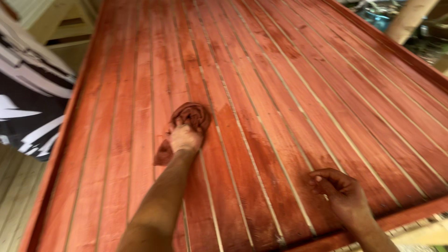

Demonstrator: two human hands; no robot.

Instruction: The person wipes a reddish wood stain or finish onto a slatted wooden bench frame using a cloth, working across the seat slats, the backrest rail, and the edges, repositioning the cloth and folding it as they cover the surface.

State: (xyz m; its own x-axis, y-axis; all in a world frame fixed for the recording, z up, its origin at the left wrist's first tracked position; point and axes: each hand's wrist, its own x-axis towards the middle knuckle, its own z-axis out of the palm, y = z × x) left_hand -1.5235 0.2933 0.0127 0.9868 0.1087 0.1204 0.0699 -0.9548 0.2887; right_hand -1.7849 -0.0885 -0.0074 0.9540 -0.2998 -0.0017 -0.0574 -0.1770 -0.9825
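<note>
While your left hand [185,138] presses down on one bunched, stain-soaked rag [189,122], fingers curled over its near part, the rag lies on the left-centre boards of a single red-stained slatted wooden panel [298,93]. Your right hand [343,192] holds nothing; it rests on the near right boards with fingers loosely bent, close to the panel's near frame edge. Two hands and one rag are all you can count. At far left, a black-and-white patterned object [28,107] is cut off, and its kind is hard to make out. The panel's far end runs out of view.
</note>
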